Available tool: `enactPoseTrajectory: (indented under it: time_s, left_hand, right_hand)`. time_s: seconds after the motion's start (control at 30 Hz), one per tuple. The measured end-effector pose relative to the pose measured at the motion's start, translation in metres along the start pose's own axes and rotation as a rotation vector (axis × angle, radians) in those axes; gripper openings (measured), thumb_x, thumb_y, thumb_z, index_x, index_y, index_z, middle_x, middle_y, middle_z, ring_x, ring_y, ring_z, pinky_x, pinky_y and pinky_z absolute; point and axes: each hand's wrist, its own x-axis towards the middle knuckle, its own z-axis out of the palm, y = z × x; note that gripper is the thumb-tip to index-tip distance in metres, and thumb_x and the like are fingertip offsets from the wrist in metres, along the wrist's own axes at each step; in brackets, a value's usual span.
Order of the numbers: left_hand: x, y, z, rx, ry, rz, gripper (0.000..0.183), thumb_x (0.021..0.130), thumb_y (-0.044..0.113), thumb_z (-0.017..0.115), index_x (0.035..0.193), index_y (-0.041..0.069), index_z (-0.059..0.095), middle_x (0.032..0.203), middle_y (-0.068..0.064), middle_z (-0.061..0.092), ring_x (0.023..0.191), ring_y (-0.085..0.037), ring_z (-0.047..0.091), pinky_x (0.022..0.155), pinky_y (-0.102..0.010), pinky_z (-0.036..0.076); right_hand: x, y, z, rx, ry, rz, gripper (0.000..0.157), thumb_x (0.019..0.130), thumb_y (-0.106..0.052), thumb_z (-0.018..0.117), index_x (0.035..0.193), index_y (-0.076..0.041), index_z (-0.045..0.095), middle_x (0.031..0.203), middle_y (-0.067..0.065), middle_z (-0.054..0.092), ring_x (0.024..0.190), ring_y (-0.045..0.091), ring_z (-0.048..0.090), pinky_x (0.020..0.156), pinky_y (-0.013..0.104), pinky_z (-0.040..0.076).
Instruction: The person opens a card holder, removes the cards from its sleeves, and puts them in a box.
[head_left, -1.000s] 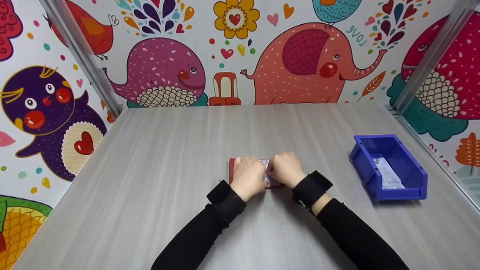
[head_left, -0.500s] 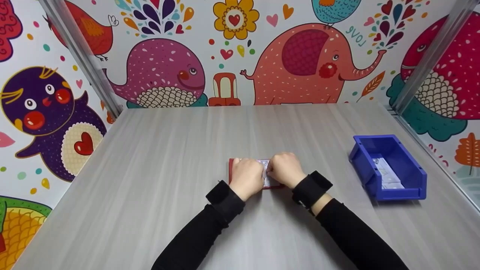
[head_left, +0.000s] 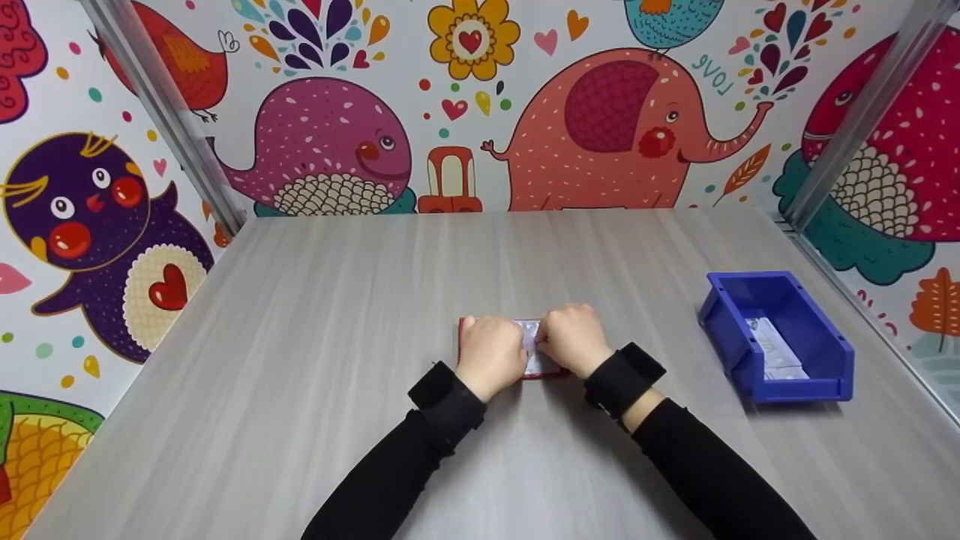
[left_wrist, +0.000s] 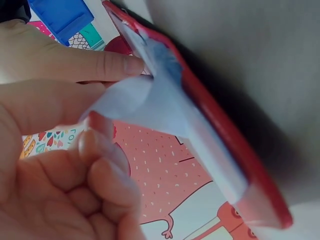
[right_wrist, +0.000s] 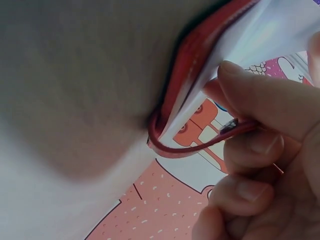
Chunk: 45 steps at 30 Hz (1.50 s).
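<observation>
A red flat holder (head_left: 462,346), like a card wallet, lies on the table with its whitish inner side up, partly hidden under both hands. In the left wrist view, a bent translucent sheet (left_wrist: 145,102) rises from it. My left hand (head_left: 491,354) pinches that sheet's free corner between thumb and index finger, its other fingers curled. At the right end, my right hand (head_left: 574,337) pinches the holder's whitish inner edge between thumb and forefinger. A thin red strap (right_wrist: 175,151) with a dark snap loops from the holder to those curled fingers.
To the right stands a blue open-front bin (head_left: 802,388) with white printed packets (head_left: 776,345) inside. The grey wood-grain table (head_left: 337,300) reaches back to a cartoon-printed wall (head_left: 465,97). Metal posts (head_left: 161,112) mark the enclosure's corners.
My left hand has shifted slightly left, so more of the holder's whitish face shows between the hands. The right hand stays at the right end, and the bin has not moved.
</observation>
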Motion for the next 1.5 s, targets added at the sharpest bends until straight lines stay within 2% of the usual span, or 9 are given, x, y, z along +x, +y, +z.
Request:
enactPoseTrajectory:
  time_s: [0.3, 0.63, 0.87, 1.1, 1.2, 1.5]
  left_hand:
    - [-0.004, -0.003, -0.001, -0.012, 0.017, -0.009, 0.024, 0.074, 0.017, 0.074, 0.057, 0.012, 0.056, 0.065, -0.003, 0.062, 0.064, -0.026, 0.058, 0.064, -0.040, 0.034]
    - [-0.009, -0.012, -0.006, -0.033, 0.011, -0.024, 0.027, 0.077, 0.017, 0.073, 0.057, 0.012, 0.055, 0.069, -0.004, 0.063, 0.069, -0.027, 0.060, 0.064, -0.040, 0.036]
    - [-0.009, -0.017, -0.010, -0.042, -0.015, -0.076, 0.033, 0.080, 0.020, 0.071, 0.057, 0.014, 0.048, 0.069, -0.005, 0.059, 0.068, -0.028, 0.057, 0.065, -0.039, 0.035]
    - [-0.010, -0.025, -0.010, -0.088, 0.041, -0.103, 0.032, 0.074, 0.016, 0.066, 0.053, 0.016, 0.041, 0.061, -0.003, 0.051, 0.061, -0.029, 0.055, 0.061, -0.040, 0.033]
    - [-0.011, -0.028, -0.010, -0.103, 0.043, -0.125, 0.033, 0.072, 0.015, 0.065, 0.052, 0.017, 0.039, 0.060, -0.002, 0.050, 0.060, -0.029, 0.054, 0.061, -0.040, 0.033]
    - [-0.013, -0.036, -0.012, -0.113, -0.039, -0.214, 0.036, 0.072, 0.013, 0.065, 0.051, 0.018, 0.036, 0.057, 0.002, 0.043, 0.058, -0.025, 0.050, 0.065, -0.040, 0.033]
  right_hand:
    - [-0.001, 0.001, 0.001, -0.034, -0.027, 0.046, 0.010, 0.063, -0.012, 0.086, 0.063, -0.012, 0.077, 0.062, 0.004, 0.067, 0.057, 0.032, 0.058, 0.060, 0.046, 0.043]
    - [-0.002, 0.002, 0.000, -0.015, -0.047, 0.075, 0.011, 0.064, -0.015, 0.088, 0.069, -0.012, 0.079, 0.067, 0.006, 0.070, 0.063, 0.034, 0.061, 0.064, 0.049, 0.045]
    - [-0.002, 0.002, -0.001, -0.014, -0.071, 0.086, 0.012, 0.066, -0.016, 0.088, 0.072, -0.010, 0.079, 0.068, 0.006, 0.071, 0.064, 0.032, 0.062, 0.065, 0.047, 0.046]
    - [-0.001, 0.001, -0.003, -0.036, -0.108, 0.107, 0.010, 0.069, -0.016, 0.086, 0.072, -0.011, 0.078, 0.070, 0.005, 0.071, 0.068, 0.032, 0.064, 0.069, 0.047, 0.046]
    - [-0.001, 0.001, -0.002, -0.037, -0.120, 0.110, 0.010, 0.070, -0.017, 0.086, 0.073, -0.011, 0.079, 0.071, 0.005, 0.072, 0.069, 0.032, 0.064, 0.069, 0.047, 0.046]
    - [0.000, 0.003, -0.001, -0.028, -0.135, 0.115, 0.010, 0.071, -0.017, 0.085, 0.075, -0.011, 0.079, 0.073, 0.005, 0.072, 0.070, 0.032, 0.063, 0.070, 0.046, 0.045]
